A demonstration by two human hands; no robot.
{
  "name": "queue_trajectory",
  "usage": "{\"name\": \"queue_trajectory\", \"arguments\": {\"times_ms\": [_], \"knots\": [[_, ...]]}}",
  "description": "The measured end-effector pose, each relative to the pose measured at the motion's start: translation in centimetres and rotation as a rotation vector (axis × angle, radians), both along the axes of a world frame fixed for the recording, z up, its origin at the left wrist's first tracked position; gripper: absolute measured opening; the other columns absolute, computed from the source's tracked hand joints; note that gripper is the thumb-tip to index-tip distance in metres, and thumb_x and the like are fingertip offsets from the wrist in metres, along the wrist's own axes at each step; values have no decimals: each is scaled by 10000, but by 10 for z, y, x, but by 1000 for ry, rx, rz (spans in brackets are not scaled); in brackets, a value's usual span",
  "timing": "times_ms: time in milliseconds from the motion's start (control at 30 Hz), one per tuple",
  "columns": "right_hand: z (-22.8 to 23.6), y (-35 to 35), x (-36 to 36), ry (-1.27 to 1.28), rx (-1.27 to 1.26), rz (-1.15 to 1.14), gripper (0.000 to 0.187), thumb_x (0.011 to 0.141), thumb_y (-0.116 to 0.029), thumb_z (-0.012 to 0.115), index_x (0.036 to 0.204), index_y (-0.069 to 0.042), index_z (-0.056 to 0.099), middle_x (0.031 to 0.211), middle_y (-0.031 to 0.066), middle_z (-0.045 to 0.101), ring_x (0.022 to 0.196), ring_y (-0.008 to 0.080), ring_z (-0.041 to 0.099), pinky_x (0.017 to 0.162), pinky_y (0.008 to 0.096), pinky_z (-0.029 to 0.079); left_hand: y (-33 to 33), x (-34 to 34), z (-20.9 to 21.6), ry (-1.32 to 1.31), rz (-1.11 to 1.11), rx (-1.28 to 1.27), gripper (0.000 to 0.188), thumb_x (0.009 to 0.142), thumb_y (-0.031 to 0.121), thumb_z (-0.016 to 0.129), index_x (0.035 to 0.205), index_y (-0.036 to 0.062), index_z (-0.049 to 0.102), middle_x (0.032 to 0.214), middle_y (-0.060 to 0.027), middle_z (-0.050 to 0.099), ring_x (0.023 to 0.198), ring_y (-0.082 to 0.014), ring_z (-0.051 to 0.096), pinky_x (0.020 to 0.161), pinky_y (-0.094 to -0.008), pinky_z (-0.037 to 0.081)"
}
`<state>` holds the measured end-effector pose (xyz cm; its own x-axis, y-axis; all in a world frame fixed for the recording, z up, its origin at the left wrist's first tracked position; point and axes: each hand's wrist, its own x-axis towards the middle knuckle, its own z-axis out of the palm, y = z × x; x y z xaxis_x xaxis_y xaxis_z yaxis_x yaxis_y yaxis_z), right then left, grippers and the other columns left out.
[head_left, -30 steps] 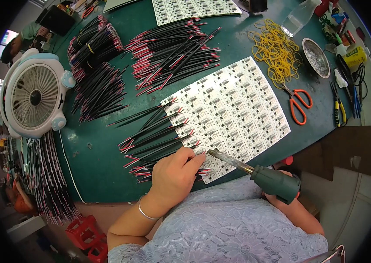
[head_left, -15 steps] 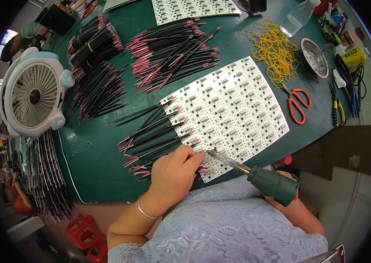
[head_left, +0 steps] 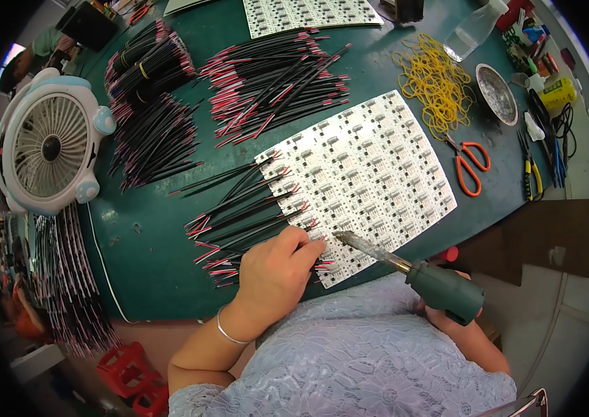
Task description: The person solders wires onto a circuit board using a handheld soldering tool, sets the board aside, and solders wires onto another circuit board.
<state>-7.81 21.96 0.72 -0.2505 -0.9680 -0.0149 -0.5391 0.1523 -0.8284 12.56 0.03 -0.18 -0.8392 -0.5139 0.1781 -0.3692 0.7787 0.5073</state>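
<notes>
On the green tabletop [head_left: 159, 243] lies a circuit-board panel [head_left: 371, 174], likely light, stiff, best taken by its edges; left hand [head_left: 275, 270] pinches a wire [head_left: 323, 238] there; right hand [head_left: 440, 320], fingers mostly hidden, grips the soldering iron [head_left: 440, 286].

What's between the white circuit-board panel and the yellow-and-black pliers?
Orange-handled tool; bare green tabletop separates its handles from both panel and pliers. Shows in the head view.

smooth plastic soldering-iron handle [head_left: 445, 290], shiny metal bangle [head_left: 223, 332], lacy cloth garment [head_left: 357, 354]
</notes>
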Motion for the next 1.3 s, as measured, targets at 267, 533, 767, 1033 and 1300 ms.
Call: {"name": "queue_trajectory", "arguments": {"times_ms": [267, 533, 767, 1033, 1300], "knots": [[11, -3, 1, 199, -15, 31, 268, 745, -66, 662, 1007, -20, 623, 979, 97, 618, 817, 222, 607, 732, 339, 485, -5, -1, 1, 11, -25, 52, 302, 598, -41, 651, 856, 114, 677, 773, -29, 570, 631, -207, 587, 526, -307, 469], [12, -1, 2, 124, 5, 48, 297, 709, -46, 657, 1006, -59, 652, 1031, 88, 629, 999, 275, 538, 858, 386, 422, -5, -1, 0, 22, -59, 35, 301, 602, -42, 643, 859, 111, 679, 773, -28, 565, 619, -204, 578, 515, -306, 457], [10, -2, -3, -357, 1, -162, 374, 758, -156, 672, 1102, -33, 590, 1038, 125, 634, 797, 250, 632, 709, 346, 507, -4, 0, 1, 28, -57, 15, 308, 597, -38, 645, 868, 104, 678, 785, -31, 565, 624, -207, 576, 513, -308, 454], [-10, -92, -8, -1059, -232, -373, 514, 861, -228, 556, 1262, 54, 400, 1101, 218, 569, 732, 264, 654, 620, 338, 538, -7, 3, 5, 131, -84, 12, 188, 718, 79, 630, 902, 77, 668, 862, -43, 623, 733, -218, 611, 582, -310, 493], [-22, -94, -6, -1060, -271, -430, 505, 854, -236, 569, 1252, 26, 402, 1106, 215, 572, 701, 246, 651, 549, 315, 528, -72, 123, 87, 1292, 430, 211, 325, 969, 251, 466, 1183, 6, 460, 653, 20, 336, 535, -59, 294, 498, -217, 269]]}}
